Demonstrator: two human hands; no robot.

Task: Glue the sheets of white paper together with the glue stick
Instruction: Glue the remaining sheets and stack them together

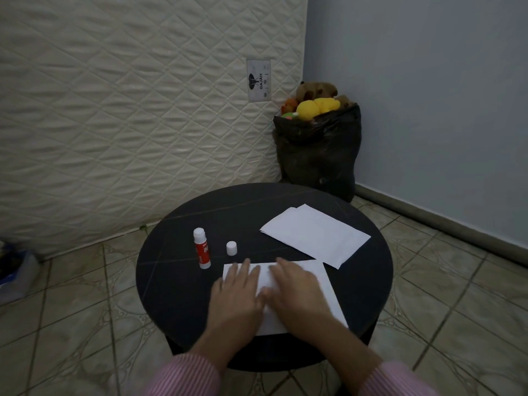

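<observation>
Table carries everything: two loose sheets overlapping toward its far right, one glued stack at its near edge. Left hand and right hand press it flat, fingers straight; smoothing outward should help. One glue stick and one cap stand mid-table.

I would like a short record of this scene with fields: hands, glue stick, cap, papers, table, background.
hands: left hand and right hand lie flat, fingers straight, pressing on the near paper
glue stick: glue stick stands upright, uncapped, left of the near paper, untouched
cap: white cap stands beside the glue stick, apart from it
papers: far sheets overlap each other at the table's right side
table: round dark table
background: quilted mattress against the wall; black bag with plush toys
</observation>
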